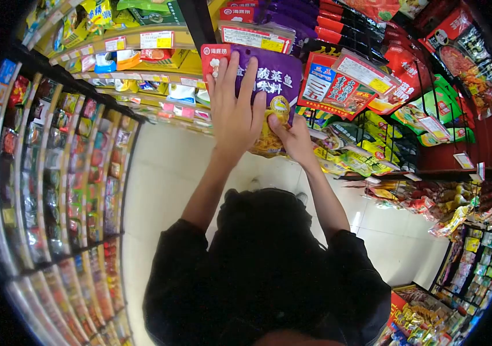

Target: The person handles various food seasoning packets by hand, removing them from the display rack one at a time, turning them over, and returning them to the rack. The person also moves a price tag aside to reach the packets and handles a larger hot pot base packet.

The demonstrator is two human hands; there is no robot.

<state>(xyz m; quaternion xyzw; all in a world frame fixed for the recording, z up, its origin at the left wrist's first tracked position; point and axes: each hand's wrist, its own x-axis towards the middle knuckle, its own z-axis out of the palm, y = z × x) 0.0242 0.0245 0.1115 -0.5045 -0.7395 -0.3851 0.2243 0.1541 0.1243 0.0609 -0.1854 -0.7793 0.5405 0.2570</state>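
A purple seasoning packet (283,63) with a red corner, white lettering and a picture of food is held upright in front of the hanging rack. My left hand (237,109) lies across its front, fingers stretched out and slightly spread over the upper left part. At the packet's lower right edge, my right hand (295,138) grips it with the thumb on the front; the other fingers are hidden behind. More purple packets (300,14) hang just behind it, above a price tag (255,39).
To the right of the packet hang a red and blue packet (338,86) and green packets (430,112) on hooks. Curved yellow-edged shelves (136,43) hold bagged goods at upper left. A tall shelf unit (55,173) lines the left side. Pale floor tiles (159,161) lie below.
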